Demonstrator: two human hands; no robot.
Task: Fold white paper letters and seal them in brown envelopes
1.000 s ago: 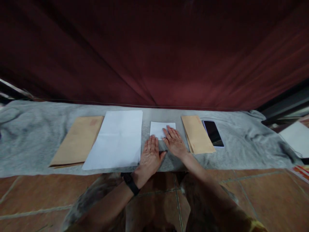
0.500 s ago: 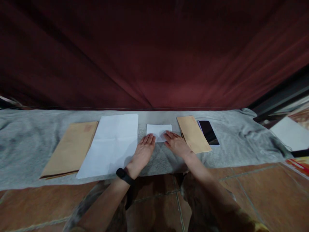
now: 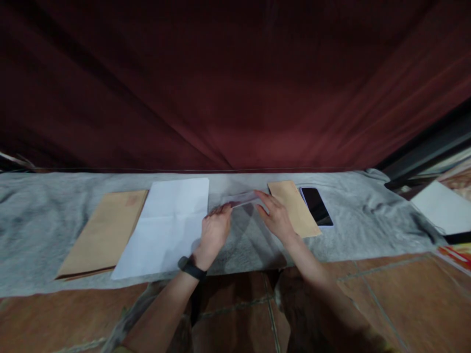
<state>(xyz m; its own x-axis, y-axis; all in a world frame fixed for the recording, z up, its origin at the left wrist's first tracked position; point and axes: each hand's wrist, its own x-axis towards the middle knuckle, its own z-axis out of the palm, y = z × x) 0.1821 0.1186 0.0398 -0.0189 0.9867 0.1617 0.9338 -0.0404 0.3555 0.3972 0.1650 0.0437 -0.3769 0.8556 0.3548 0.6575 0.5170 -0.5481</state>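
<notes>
A small folded sheet of white paper [image 3: 243,198] is raised off the grey cloth, tilted and slightly blurred. My left hand [image 3: 216,226], with a black band on its wrist, is closed on the paper's left end. At the other end is my right hand [image 3: 275,218]; its fingertips reach the paper's right edge while the thumb stands apart below. Left of my left hand lies a large white sheet [image 3: 165,220] with a crease across it. Brown envelopes [image 3: 294,206] lie just beyond my right hand.
More brown envelopes [image 3: 105,230] lie stacked at the left, partly beside the large sheet. A phone [image 3: 317,206] with a dark screen lies at the right. Grey cloth [image 3: 371,215] covers the narrow surface, with a dark red curtain [image 3: 235,98] behind and a tiled floor [image 3: 405,294] in front.
The folded paper lay flat under both hands; now it is lifted and tilted. My left hand has closed on its left end, and my right thumb has spread away from the fingers.
</notes>
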